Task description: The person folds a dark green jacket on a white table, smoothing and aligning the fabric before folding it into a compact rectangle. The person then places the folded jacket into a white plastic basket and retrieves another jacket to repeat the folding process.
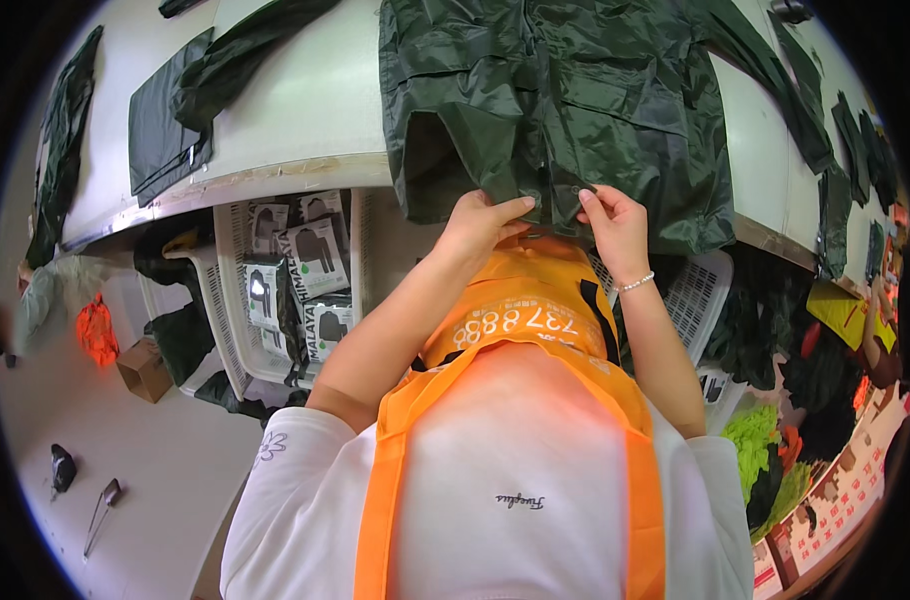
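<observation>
A dark green rain jacket (565,100) lies spread on a white table (295,110), its hem hanging over the near edge. My left hand (483,222) pinches the hem near the middle front opening. My right hand (611,222), with a bead bracelet at the wrist, grips the hem just to the right of it. Both hands hold the jacket's lower edge close together. I wear a white shirt and an orange apron (515,330).
Folded dark green garments (165,130) lie at the table's left, more along the right edge (845,150). White plastic baskets (237,300) under the table hold packaged items (315,260). A cardboard box (143,368) and an orange net bag (97,330) sit on the floor.
</observation>
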A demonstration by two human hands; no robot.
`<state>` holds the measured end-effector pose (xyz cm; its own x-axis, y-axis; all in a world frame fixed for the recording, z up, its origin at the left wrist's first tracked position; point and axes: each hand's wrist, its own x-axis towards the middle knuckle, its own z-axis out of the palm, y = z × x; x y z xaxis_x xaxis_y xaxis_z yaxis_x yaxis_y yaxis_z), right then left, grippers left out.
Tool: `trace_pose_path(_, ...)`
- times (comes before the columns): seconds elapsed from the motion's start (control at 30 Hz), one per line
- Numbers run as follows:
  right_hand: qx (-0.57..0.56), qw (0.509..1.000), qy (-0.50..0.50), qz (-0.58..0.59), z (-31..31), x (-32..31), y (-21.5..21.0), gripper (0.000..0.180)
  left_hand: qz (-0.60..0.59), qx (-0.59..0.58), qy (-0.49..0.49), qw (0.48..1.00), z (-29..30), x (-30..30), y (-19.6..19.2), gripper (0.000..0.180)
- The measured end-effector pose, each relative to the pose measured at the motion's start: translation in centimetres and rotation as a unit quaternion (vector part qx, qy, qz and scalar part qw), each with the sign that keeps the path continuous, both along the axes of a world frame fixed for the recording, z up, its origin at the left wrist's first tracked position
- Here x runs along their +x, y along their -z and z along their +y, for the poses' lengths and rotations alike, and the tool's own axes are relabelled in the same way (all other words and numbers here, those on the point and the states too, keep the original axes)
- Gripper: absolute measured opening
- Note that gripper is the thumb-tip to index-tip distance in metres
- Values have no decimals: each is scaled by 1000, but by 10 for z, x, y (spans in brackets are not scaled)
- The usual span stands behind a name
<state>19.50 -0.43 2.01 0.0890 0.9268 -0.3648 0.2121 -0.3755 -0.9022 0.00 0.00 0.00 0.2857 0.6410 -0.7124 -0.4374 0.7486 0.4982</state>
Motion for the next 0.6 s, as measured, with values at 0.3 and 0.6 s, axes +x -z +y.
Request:
trace_pose_path(0.3, 293, 931, -121, -182, 26, -6, -31, 10, 87, 63, -2, 994, 25, 37, -45, 22)
trace_pose_path(0.6, 291, 924, -196, -150, 35, 20, -50, 30, -43, -31, -76, 996, 44, 58, -53, 24)
